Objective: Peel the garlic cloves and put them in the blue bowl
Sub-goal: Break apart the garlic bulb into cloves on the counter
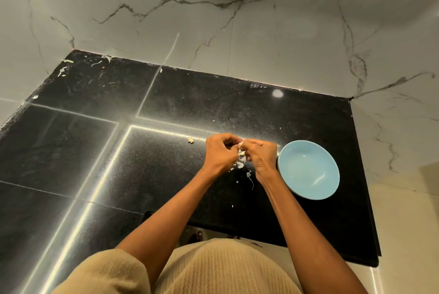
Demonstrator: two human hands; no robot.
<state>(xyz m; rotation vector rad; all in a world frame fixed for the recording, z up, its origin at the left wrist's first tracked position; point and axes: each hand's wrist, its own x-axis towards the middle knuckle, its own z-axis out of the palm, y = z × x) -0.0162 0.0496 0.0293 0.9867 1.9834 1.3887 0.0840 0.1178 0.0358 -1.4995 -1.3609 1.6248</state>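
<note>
Garlic clove [241,152] pinched btwn your left hand [220,152] & right hand [260,156], fingers curled on it, above tabletop [166,175]; bowl [308,170] just right, peel bits [240,165] below.

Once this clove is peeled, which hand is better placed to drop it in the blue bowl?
Probably the right hand: it is right beside the blue bowl, while the left hand is farther off. Both pinch the garlic clove; the bowl looks empty.
</note>
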